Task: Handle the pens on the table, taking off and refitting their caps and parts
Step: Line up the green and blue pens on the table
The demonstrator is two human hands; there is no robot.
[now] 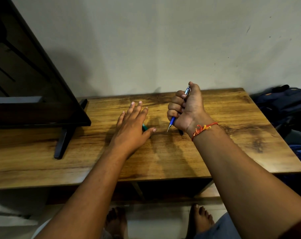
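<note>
Gripping a blue pen (pixel 172 120) in our right hand (pixel 189 109), fingers curled round its barrel and tip pointing down above the worktop (pixel 232 126), we spread our left hand (pixel 130 125) straight-fingered over a green pen (pixel 144 127) lying there.
</note>
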